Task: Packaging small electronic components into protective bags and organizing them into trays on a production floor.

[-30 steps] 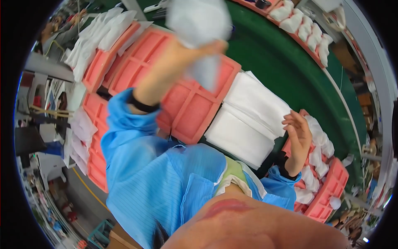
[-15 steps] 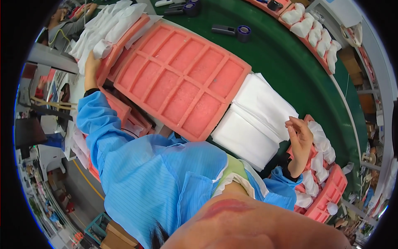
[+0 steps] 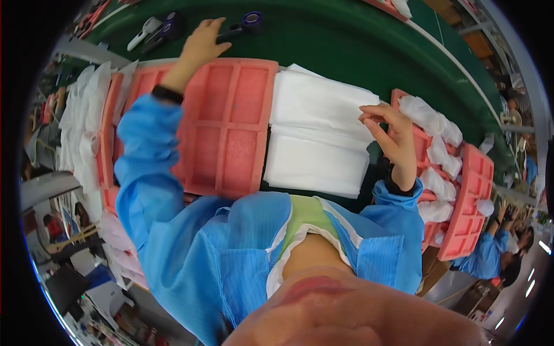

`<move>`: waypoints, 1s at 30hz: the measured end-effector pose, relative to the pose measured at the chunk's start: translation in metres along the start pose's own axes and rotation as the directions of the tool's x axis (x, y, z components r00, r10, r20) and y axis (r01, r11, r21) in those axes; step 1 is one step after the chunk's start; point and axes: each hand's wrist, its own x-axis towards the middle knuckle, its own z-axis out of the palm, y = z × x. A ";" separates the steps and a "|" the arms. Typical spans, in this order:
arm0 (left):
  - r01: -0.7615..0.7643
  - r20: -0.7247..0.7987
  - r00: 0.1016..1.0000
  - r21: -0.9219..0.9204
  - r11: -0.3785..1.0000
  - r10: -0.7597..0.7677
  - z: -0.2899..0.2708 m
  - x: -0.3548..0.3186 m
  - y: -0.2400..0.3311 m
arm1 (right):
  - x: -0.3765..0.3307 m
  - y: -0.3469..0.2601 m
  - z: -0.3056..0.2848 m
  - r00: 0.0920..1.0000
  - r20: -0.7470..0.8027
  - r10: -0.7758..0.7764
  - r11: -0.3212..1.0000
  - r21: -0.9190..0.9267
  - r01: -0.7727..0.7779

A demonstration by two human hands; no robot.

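Note:
My left hand [image 3: 203, 39] reaches past the far rim of a pink compartment tray [image 3: 228, 124], fingers apart and holding nothing. Its fingertips lie on the green belt [image 3: 346, 40] right beside a black tool carrying a purple roll [image 3: 245, 24]. My right hand [image 3: 392, 131] is raised at the right edge of a stack of white foam sheets [image 3: 317, 132], with thumb and forefinger pinched on the top sheet's edge. My blue sleeves fill the lower middle of the head view.
More pink trays holding white wrapped pieces [image 3: 444, 144] stand on the right. On the left are piles of white sheets [image 3: 81, 127] and further pink trays. A white tool [image 3: 144, 32] lies on the belt. A co-worker in blue [image 3: 490, 254] sits at the lower right.
My left hand held a white piece up high, swung to the far left, let it go, and now stretches forward to the belt. My right hand stayed at the foam stack.

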 end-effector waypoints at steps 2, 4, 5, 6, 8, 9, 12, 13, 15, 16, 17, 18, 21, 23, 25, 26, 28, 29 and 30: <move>0.100 0.159 0.979 0.162 0.982 -0.126 0.039 0.031 0.000 | -0.003 -0.001 -0.003 1.000 -0.005 0.001 1.000 -0.021 -0.001; 0.161 0.199 0.958 0.216 0.963 -0.205 0.056 0.046 0.003 | -0.005 0.002 -0.005 1.000 -0.007 -0.008 1.000 -0.025 0.008; 0.232 0.230 0.926 0.275 0.933 -0.298 0.062 0.056 0.007 | -0.005 0.003 -0.007 1.000 -0.014 -0.007 0.999 -0.031 0.007; 0.206 0.238 0.933 0.266 0.942 -0.271 0.065 0.063 0.008 | -0.004 0.006 -0.007 0.999 -0.037 0.008 0.999 -0.040 -0.009; 0.206 0.505 0.840 0.039 0.978 -0.197 0.071 0.072 0.017 | 0.000 0.012 -0.007 0.993 -0.116 0.014 1.000 -0.014 -0.015; 0.169 0.524 0.837 0.026 0.985 -0.157 0.070 0.072 0.040 | -0.002 0.017 -0.006 0.986 -0.164 0.029 1.000 -0.001 -0.029; -0.023 0.466 0.861 -0.363 0.932 0.203 0.012 0.052 0.148 | 0.001 0.024 -0.003 0.928 -0.373 0.005 0.999 -0.031 -0.017; -0.002 0.532 0.815 -0.392 0.920 0.228 -0.010 0.043 0.183 | 0.003 0.028 -0.001 0.899 -0.437 -0.025 0.999 -0.038 0.009; -0.186 0.394 0.829 -0.476 0.860 0.397 -0.023 0.023 0.226 | 0.009 0.035 0.002 0.900 -0.433 -0.039 0.996 -0.090 0.000; -0.346 0.228 0.826 -0.516 0.784 0.515 -0.024 0.017 0.244 | 0.006 0.035 -0.001 0.912 -0.404 -0.078 0.991 -0.133 0.026; -0.356 0.230 0.813 -0.530 0.770 0.534 -0.021 0.011 0.261 | 0.001 0.032 -0.006 0.907 -0.418 -0.062 0.990 -0.139 0.004; -0.364 0.053 0.870 -0.602 0.711 0.490 -0.016 0.005 0.274 | -0.001 0.030 -0.011 0.904 -0.426 -0.037 0.990 -0.138 -0.025; -0.413 -0.276 0.908 -0.713 0.567 0.314 0.002 -0.010 0.293 | -0.002 0.016 -0.025 0.893 -0.449 0.017 0.987 -0.134 -0.086; -0.371 -0.276 0.928 -0.616 0.695 0.251 0.022 -0.017 0.301 | -0.003 -0.001 -0.037 0.802 -0.597 -0.009 0.977 -0.178 -0.121; -0.345 -0.281 0.934 -0.562 0.751 0.219 0.035 -0.021 0.308 | -0.006 -0.008 -0.043 0.748 -0.663 -0.028 0.970 -0.200 -0.141; -0.319 -0.153 0.947 -0.570 0.758 0.283 0.041 -0.023 0.308 | -0.007 -0.009 -0.044 0.744 -0.668 -0.020 0.968 -0.200 -0.153; -0.265 0.112 0.912 -0.574 0.775 0.395 0.050 -0.027 0.307 | -0.008 -0.009 -0.044 0.734 -0.679 -0.003 0.964 -0.198 -0.178; -0.264 0.116 0.911 -0.572 0.776 0.395 0.053 -0.030 0.307 | -0.008 -0.008 -0.044 0.733 -0.680 0.000 0.965 -0.194 -0.179; -0.304 0.123 0.900 -0.511 0.804 0.419 0.057 -0.034 0.308 | -0.008 -0.006 -0.045 0.743 -0.669 0.018 0.963 -0.187 -0.192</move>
